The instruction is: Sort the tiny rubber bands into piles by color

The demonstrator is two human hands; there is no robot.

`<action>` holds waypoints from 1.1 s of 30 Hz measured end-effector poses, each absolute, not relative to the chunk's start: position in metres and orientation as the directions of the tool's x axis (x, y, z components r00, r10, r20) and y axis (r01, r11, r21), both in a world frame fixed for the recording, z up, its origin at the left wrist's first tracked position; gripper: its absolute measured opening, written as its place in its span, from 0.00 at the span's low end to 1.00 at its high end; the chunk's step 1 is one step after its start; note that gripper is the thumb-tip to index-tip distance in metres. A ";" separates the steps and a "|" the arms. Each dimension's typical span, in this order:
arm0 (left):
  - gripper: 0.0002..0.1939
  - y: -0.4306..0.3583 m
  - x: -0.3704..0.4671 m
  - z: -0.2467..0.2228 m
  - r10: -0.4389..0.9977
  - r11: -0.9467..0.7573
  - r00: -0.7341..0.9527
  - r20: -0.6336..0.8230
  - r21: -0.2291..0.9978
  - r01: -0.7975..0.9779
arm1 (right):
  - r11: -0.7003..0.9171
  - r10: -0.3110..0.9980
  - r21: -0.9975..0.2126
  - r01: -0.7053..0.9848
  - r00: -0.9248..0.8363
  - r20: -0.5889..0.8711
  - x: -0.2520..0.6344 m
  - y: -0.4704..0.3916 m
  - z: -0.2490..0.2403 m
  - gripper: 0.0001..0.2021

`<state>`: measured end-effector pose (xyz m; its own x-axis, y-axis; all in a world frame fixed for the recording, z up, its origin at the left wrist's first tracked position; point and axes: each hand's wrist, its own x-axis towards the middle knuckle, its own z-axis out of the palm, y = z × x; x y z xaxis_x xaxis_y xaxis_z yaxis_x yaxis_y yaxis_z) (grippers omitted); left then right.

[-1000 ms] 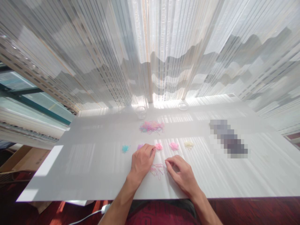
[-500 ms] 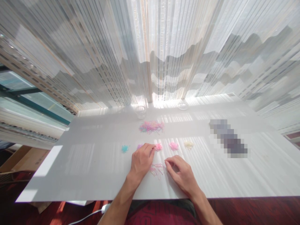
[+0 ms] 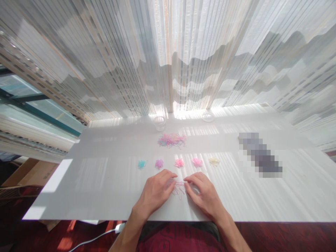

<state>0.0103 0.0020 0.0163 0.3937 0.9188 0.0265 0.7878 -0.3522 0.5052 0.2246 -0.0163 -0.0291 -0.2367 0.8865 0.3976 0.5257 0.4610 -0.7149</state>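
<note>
Between my two hands lies a small loose heap of thin pink and lilac rubber bands (image 3: 179, 190) on the white table (image 3: 105, 196). My left hand (image 3: 157, 187) is at the heap's left edge, thumb and forefinger apart. On the other side my right hand (image 3: 203, 190) curves in, its forefinger and thumb tips slightly apart at the bands' edge. Just beyond the hands runs a row of small single-colour piles: a teal pile (image 3: 142, 164), a purple pile (image 3: 159, 163), a coral-pink pile (image 3: 179, 163), a pink pile (image 3: 196, 162) and a pale yellow pile (image 3: 214, 161).
A larger mixed pile of bands (image 3: 172, 140) lies behind the row. Farther back stand a clear round container (image 3: 160, 123) and a clear lid-like disc (image 3: 208, 117). A pixelated dark object (image 3: 261, 154) rests at right. Striped curtains (image 3: 178, 70) hang along the far edge.
My left hand has drawn back from beside the coral-pink pile to the loose heap, its fingers parting and the purple pile coming into full view. The right hand stays near the heap.
</note>
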 end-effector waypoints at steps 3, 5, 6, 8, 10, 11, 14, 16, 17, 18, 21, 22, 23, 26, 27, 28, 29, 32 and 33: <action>0.08 -0.002 0.011 0.015 0.910 -0.364 0.414 -0.006 0.466 0.807 | 0.499 0.866 -0.651 0.572 -0.294 0.405 0.223 -0.016 -0.032 0.04; 0.07 -0.002 0.012 0.014 0.911 -0.364 0.412 -0.012 0.448 0.817 | 0.504 0.863 -0.632 0.589 -0.303 0.405 0.221 -0.015 -0.034 0.04; 0.07 -0.003 0.013 0.014 0.911 -0.365 0.413 -0.011 0.444 0.818 | 0.504 0.862 -0.625 0.596 -0.304 0.406 0.221 -0.015 -0.034 0.03; 0.06 -0.003 0.014 0.012 0.909 -0.373 0.417 -0.001 0.443 0.815 | 0.507 0.860 -0.615 0.605 -0.307 0.407 0.221 -0.015 -0.036 0.04; 0.07 -0.003 0.014 0.011 0.907 -0.384 0.421 0.019 0.446 0.808 | 0.508 0.860 -0.614 0.605 -0.309 0.407 0.221 -0.015 -0.037 0.05; 0.07 -0.003 0.013 0.011 0.906 -0.389 0.422 0.029 0.451 0.804 | 0.506 0.861 -0.619 0.600 -0.307 0.407 0.221 -0.015 -0.037 0.05; 0.06 -0.004 0.012 0.009 0.904 -0.397 0.424 0.055 0.472 0.787 | 0.496 0.867 -0.645 0.581 -0.286 0.408 0.223 -0.015 -0.037 0.05; 0.05 -0.005 0.012 0.007 0.900 -0.407 0.430 0.067 0.480 0.778 | 0.494 0.868 -0.655 0.573 -0.275 0.414 0.224 -0.015 -0.037 0.05; 0.05 -0.006 0.013 0.007 0.898 -0.414 0.435 0.073 0.478 0.775 | 0.493 0.868 -0.656 0.571 -0.270 0.417 0.224 -0.015 -0.037 0.05; 0.05 -0.006 0.014 0.006 0.894 -0.424 0.441 0.081 0.472 0.773 | 0.492 0.868 -0.657 0.570 -0.267 0.419 0.224 -0.015 -0.037 0.05; 0.04 -0.006 0.017 0.003 0.882 -0.455 0.458 0.109 0.447 0.771 | 0.484 0.873 -0.665 0.569 -0.263 0.411 0.224 -0.015 -0.037 0.05; 0.04 -0.006 0.017 0.002 0.878 -0.465 0.463 0.119 0.438 0.770 | 0.482 0.875 -0.666 0.570 -0.264 0.406 0.224 -0.015 -0.036 0.04; 0.04 -0.006 0.018 0.001 0.875 -0.474 0.467 0.128 0.430 0.769 | 0.480 0.876 -0.666 0.571 -0.268 0.402 0.224 -0.016 -0.036 0.04; 0.04 -0.006 0.018 0.001 0.868 -0.488 0.475 0.141 0.420 0.766 | 0.484 0.874 -0.660 0.574 -0.285 0.394 0.224 -0.016 -0.035 0.04; 0.04 -0.006 0.018 0.001 0.869 -0.487 0.474 0.143 0.422 0.765 | 0.486 0.873 -0.660 0.573 -0.289 0.392 0.225 -0.017 -0.034 0.05; 0.04 -0.006 0.017 0.002 0.870 -0.484 0.471 0.143 0.427 0.764 | 0.487 0.873 -0.662 0.570 -0.292 0.391 0.225 -0.017 -0.034 0.05; 0.04 -0.006 0.017 0.002 0.873 -0.479 0.466 0.144 0.434 0.763 | 0.487 0.873 -0.664 0.567 -0.293 0.390 0.225 -0.017 -0.033 0.06; 0.05 -0.006 0.015 0.004 0.877 -0.472 0.454 0.157 0.462 0.751 | 0.484 0.875 -0.668 0.565 -0.291 0.387 0.225 -0.017 -0.031 0.05; 0.05 -0.005 0.015 0.004 0.875 -0.475 0.454 0.166 0.472 0.743 | 0.485 0.874 -0.669 0.563 -0.292 0.388 0.225 -0.017 -0.031 0.05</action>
<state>0.0147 -0.0054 0.0041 0.4537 0.8755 0.1663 0.7427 -0.4747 0.4724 0.2250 -0.0170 -0.0311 -0.2919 0.8741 0.3882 0.5633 0.4851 -0.6689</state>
